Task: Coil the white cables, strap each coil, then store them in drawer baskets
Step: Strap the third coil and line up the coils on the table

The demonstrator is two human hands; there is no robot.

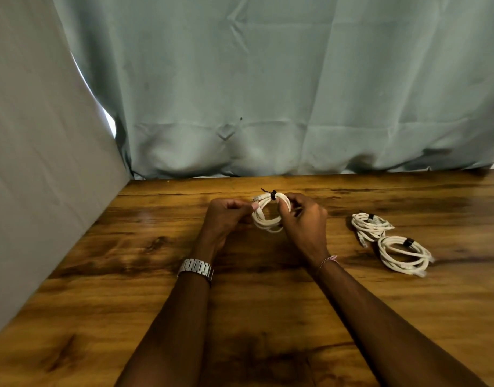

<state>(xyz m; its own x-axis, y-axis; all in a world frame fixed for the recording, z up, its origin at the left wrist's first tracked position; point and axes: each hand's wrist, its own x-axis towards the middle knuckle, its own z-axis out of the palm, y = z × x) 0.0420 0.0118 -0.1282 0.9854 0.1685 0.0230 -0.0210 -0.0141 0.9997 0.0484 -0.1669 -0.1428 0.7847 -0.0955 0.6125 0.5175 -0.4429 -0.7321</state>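
Warm, knotty brown wood runs under your forearms as the desk (128,247), and nearest you a silver metal watch (196,268) sits on your left wrist. Beyond it your left hand (226,217) pinches the left side of the white coiled cable (269,216), fingers curled in on the strands. Your right hand (303,219) grips the coil's right side, thumb and forefinger close under the thin black strap (272,195) at the top. The coil stands upright between both hands, its ring facing you; the strap's loose tail points up and left, toward your left hand, so that hand looks better placed to pull it snug. Two strapped white coils (391,241) lie to your right. Behind hangs a creased pale green curtain (296,93). No drawer baskets are in view.
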